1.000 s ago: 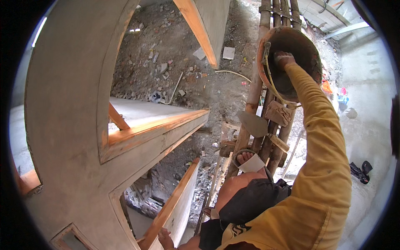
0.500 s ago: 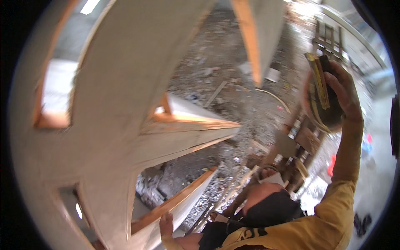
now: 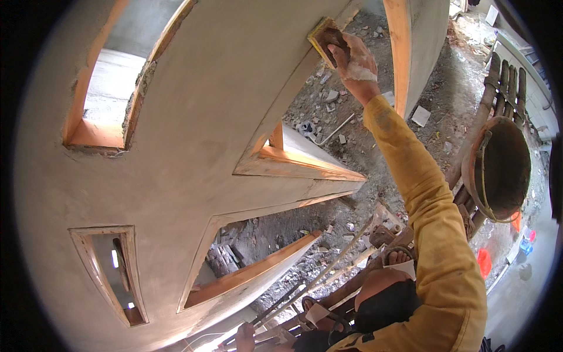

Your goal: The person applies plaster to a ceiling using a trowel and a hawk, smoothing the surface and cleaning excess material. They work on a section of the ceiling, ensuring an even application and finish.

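Note:
My right hand (image 3: 358, 61) is wrapped round a sponge float (image 3: 322, 39), a dark block with a yellow layer along its edge. The float lies against the grey plastered wall (image 3: 199, 111) near the top, beside a wood-framed gap. Pale smears coat the back of that hand. Low in the picture, my left hand (image 3: 245, 338) is by the wall's bottom end, below a tapering opening with an orange-brown wooden edge (image 3: 258, 270). Its fingers are too unclear to read.
A round bucket (image 3: 498, 170) with a yellowish handle stands to my right on wooden poles (image 3: 509, 88). Narrow framed openings (image 3: 111, 276) cut through the wall. Rubble (image 3: 334, 97) covers the ground below. A red item (image 3: 484, 262) lies beyond the poles.
My right hand has carried the sponge float from over the bucket leftward onto the upper wall. My left hand has moved down from the wooden edge. The view has shifted.

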